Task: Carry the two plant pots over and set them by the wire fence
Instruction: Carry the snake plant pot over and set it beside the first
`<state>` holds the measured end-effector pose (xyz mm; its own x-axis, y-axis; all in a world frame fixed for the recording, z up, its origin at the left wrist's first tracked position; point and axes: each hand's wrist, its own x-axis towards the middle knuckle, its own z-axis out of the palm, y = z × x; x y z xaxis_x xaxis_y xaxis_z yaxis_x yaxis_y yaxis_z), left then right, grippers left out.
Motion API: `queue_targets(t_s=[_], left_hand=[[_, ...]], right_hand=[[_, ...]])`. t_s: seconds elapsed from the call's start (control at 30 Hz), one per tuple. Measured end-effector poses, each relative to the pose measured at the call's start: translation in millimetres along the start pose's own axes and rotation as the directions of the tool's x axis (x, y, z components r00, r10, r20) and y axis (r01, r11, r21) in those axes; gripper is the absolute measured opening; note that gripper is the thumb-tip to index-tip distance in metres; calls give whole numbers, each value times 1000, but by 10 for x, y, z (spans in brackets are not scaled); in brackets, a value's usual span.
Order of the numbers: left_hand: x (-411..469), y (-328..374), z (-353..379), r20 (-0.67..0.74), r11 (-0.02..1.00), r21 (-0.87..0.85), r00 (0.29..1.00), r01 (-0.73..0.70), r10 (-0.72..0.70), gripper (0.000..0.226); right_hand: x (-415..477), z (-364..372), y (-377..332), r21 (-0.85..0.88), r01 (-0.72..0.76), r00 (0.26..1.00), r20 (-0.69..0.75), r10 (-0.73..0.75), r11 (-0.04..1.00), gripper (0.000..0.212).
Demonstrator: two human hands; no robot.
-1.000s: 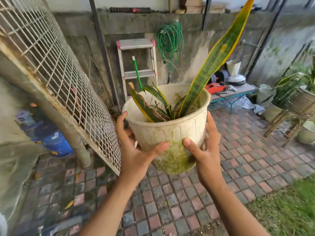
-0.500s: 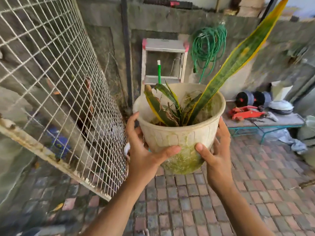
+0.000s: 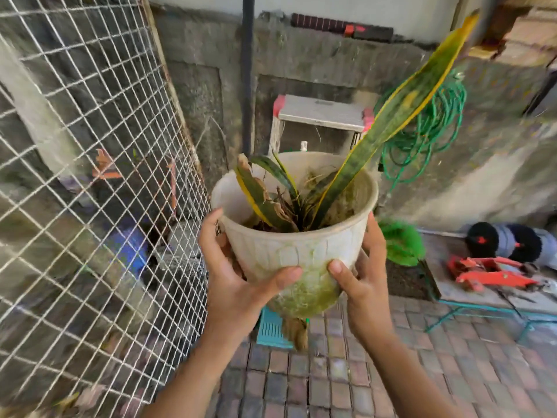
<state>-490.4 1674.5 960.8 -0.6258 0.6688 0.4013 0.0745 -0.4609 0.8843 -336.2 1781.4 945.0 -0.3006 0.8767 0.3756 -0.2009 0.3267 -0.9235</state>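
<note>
A cream plastic plant pot point(image 3: 301, 251), green with algae at its base, is held up in the air in front of me. It carries a snake plant with one long yellow-edged leaf point(image 3: 401, 110) leaning up to the right. My left hand point(image 3: 235, 279) grips the pot's left side and my right hand point(image 3: 361, 279) grips its right side, thumbs on the front. The white wire fence point(image 3: 90, 176) leans at the left, close beside the pot. Only this one pot is in view.
A stepladder point(image 3: 322, 116) stands against the stained wall behind the pot, with a coiled green hose point(image 3: 428, 128) hung to its right. A low teal-framed bench point(image 3: 482, 294) at the right holds dumbbells and a red tool. Brick paving point(image 3: 331, 372) lies below; a teal grate point(image 3: 271, 330) lies under the pot.
I have walked closer to the wall and the fence with the pot held in both hands. The fence now fills the left side and the stepladder is nearer.
</note>
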Motion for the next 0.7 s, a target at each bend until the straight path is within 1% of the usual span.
queue_targets(t_s=[0.07,0.17,0.3,0.37,0.43,0.5,0.6,0.7], left_hand=[[102,-136,142,-73,999,36,997,-21,24,110],[182,-375,408,-237,992,124,969,-38,66,114],[159,-602,803,-437,981,193,895,3,83,125],[59,-655,941,-519,966,257,848,34,108,132],[-70,-646,1059,-579,950,305,804,65,131,131],[-228,-628,1135,-638,935,338,756,108,143,126],[-487,-644,1136,-685,904,397,708,162,174,120],[-714,-755,1051,-703,892,418,684,175,195,117]], right_hand=[[295,-54,154,51,-3,997,81,-1,999,115],[744,-187,431,103,-7,965,261,-20,995,105],[1172,-381,660,160,-98,893,451,15,982,112],[1269,-427,709,172,-109,839,544,-2,979,109],[1303,-439,762,182,-141,792,611,0,973,114],[1265,-428,791,186,-207,742,670,30,961,122],[1125,-416,860,183,-279,678,732,59,943,113],[939,-401,1064,171,-313,648,758,78,934,105]])
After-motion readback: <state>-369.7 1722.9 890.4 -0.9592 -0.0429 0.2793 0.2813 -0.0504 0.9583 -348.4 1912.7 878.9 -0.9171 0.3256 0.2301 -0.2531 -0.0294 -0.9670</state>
